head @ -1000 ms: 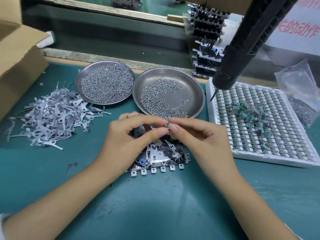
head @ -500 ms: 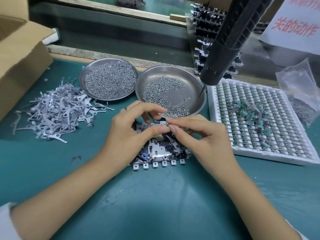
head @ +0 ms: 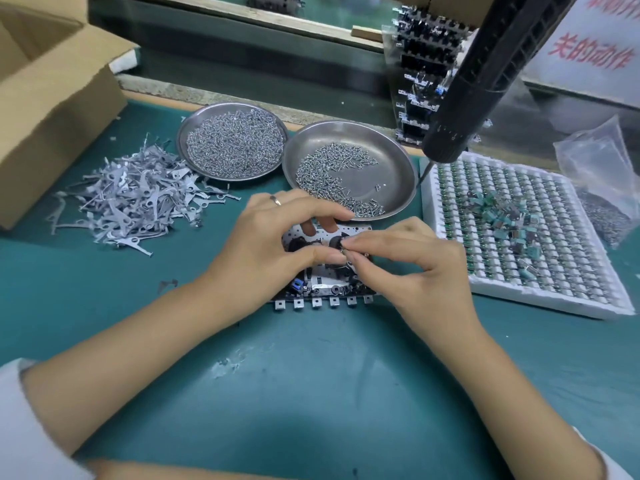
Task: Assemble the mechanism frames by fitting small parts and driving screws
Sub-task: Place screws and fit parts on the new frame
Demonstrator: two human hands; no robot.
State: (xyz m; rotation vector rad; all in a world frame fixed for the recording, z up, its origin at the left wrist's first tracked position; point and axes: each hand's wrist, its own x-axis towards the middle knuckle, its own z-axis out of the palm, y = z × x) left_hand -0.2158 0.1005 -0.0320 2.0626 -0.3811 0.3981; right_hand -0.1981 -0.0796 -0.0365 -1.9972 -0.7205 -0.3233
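Head view showed my right hand [head: 412,268] pinching 1 tiny part directly over the frame [head: 325,292], left hand [head: 273,251] pinched alongside, bracing.

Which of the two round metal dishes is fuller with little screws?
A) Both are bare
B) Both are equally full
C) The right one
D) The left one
D: the left dish is covered almost edge to edge with screws, while the right dish holds only a curved heap and shows much bare metal.
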